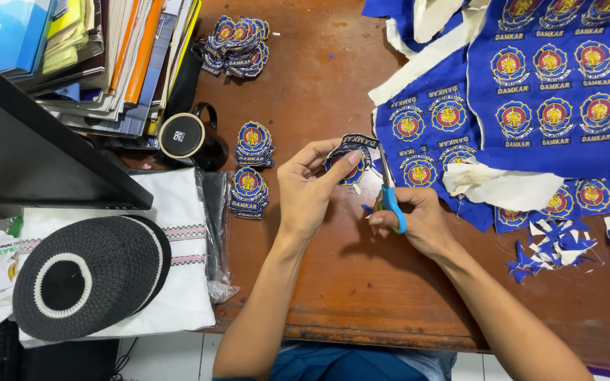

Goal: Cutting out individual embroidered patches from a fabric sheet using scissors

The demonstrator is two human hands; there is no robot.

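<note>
My left hand (310, 189) pinches a small embroidered badge patch (351, 156), blue with a round red and yellow emblem, above the brown wooden desk (333, 282). My right hand (418, 222) grips blue-handled scissors (392, 197) whose blades point up beside the patch's right edge. A large blue cloth sheet (552, 92) printed with rows of the same emblems lies just right of the hands.
Stacks of cut patches (238, 46) (254, 144) (248, 192) lie left of my hands. A black mug (188, 137), a book stack (107, 56), a black and white knitted cap (90, 275) on folded white fabric, and blue scraps (552, 247) surround the work spot.
</note>
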